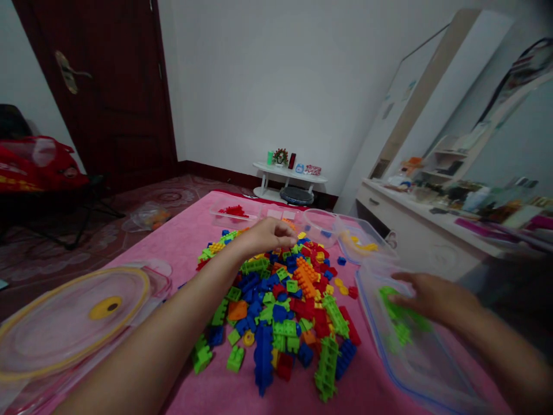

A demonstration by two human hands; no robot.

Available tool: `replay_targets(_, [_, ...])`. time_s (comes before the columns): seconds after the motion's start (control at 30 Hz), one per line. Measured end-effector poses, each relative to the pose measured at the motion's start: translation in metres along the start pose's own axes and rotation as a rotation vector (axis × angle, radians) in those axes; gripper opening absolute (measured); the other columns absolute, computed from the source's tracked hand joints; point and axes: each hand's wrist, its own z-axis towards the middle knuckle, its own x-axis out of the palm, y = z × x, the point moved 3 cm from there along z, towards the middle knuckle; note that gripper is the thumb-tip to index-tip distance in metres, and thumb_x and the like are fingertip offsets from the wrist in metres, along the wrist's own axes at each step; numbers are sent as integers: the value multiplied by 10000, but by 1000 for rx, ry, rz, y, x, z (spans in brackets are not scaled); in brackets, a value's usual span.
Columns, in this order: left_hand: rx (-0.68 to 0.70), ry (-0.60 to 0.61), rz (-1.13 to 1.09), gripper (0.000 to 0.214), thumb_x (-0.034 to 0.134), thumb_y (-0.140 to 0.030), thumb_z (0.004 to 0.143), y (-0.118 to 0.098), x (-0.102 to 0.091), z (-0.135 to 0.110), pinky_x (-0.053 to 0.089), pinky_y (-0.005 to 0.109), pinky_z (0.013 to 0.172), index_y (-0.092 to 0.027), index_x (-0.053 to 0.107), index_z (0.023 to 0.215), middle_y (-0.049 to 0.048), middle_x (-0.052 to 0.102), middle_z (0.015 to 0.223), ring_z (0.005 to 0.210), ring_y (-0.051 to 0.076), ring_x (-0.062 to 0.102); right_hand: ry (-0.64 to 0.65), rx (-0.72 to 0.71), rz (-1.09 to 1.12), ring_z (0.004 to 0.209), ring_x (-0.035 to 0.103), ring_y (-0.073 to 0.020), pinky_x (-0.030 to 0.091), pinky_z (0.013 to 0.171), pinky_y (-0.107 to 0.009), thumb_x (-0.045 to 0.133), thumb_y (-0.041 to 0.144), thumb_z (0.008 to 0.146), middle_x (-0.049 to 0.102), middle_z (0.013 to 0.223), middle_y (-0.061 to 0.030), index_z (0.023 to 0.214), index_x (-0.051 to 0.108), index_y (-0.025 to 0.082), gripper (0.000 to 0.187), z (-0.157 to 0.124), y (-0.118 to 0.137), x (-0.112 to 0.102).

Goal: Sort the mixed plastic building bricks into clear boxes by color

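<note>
A heap of toy building bricks [276, 297] in green, blue, red, orange and yellow covers the middle of the pink cloth. My left hand [273, 233] is over the far part of this heap, its fingers curled together; whatever is between them is hidden. On the right, my right hand [436, 295] hovers inside a clear plastic container [436, 369] with a blue rim. Its thumb and fingers are apart, just above several green bricks [401, 323] lying in the container.
Along the far edge stand a clear box with red bricks [233, 211], a round clear tub [320, 225] and a clear box with yellow bricks [360, 242]. Clear lids, one yellow-rimmed [64, 323], lie at left. A white dresser [397, 219] stands at right.
</note>
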Motion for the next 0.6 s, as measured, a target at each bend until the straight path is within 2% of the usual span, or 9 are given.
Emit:
replay_targets(0.07, [12, 16, 49, 173, 621, -250, 716, 4, 1, 2, 457, 224, 582, -128, 686, 820, 36, 688, 717, 624, 123, 604, 129, -33, -120, 800, 645, -350, 469, 618, -438, 681, 580, 587, 691, 975, -131, 956, 718, 272, 482, -7, 34, -7])
replay_targets(0.17, [9, -114, 212, 161, 603, -227, 710, 10, -16, 2, 455, 227, 583, -139, 698, 806, 36, 693, 707, 628, 136, 613, 141, -194, -25, 917, 635, -294, 473, 707, -387, 539, 529, 761, 665, 1094, -81, 1063, 667, 279, 412, -16, 112, -22])
replay_targets(0.23, [-27, -269, 369, 173, 593, -209, 706, 15, -38, -1, 455, 233, 588, -144, 709, 816, 48, 701, 717, 649, 153, 624, 222, -312, 52, 946, 630, -275, 465, 763, -372, 568, 524, 747, 675, 1079, -64, 1091, 653, 282, 429, -21, 161, -22])
replay_targets(0.3, [-76, -399, 512, 190, 582, -198, 713, 21, -61, -5, 460, 240, 613, -149, 718, 836, 62, 712, 756, 693, 171, 637, 313, -379, 44, 971, 620, -304, 462, 771, -388, 658, 506, 670, 668, 1091, -89, 1169, 614, 269, 554, -24, 197, -16])
replay_targets(0.37, [-123, -471, 632, 205, 573, -208, 730, 30, -80, -9, 465, 245, 643, -161, 724, 859, 69, 720, 799, 736, 182, 644, 369, -422, -4, 989, 610, -328, 461, 763, -395, 718, 401, 621, 663, 1092, -122, 1221, 581, 247, 635, -24, 220, -8])
replay_targets(0.43, [-163, -478, 724, 225, 562, -219, 748, 43, -91, -12, 472, 251, 682, -170, 726, 894, 72, 724, 838, 775, 189, 650, 387, -462, -52, 976, 615, -322, 461, 743, -380, 698, 251, 617, 669, 1067, -139, 1244, 560, 231, 643, -21, 233, -1])
replay_targets(0.5, [-194, -451, 774, 267, 559, -211, 754, 58, -94, -11, 479, 261, 752, -167, 717, 964, 81, 721, 920, 854, 201, 652, 388, -487, -66, 938, 628, -301, 458, 717, -359, 633, 160, 615, 681, 1027, -133, 1210, 581, 225, 601, -17, 238, 3])
replay_targets(0.6, [-177, -399, 803, 414, 557, -172, 750, 76, -87, -9, 433, 284, 926, -145, 636, 1155, 107, 651, 1152, 1075, 218, 588, 391, -499, -7, 921, 631, -283, 451, 703, -340, 576, 167, 620, 686, 995, -108, 1086, 641, 222, 474, -13, 236, 8])
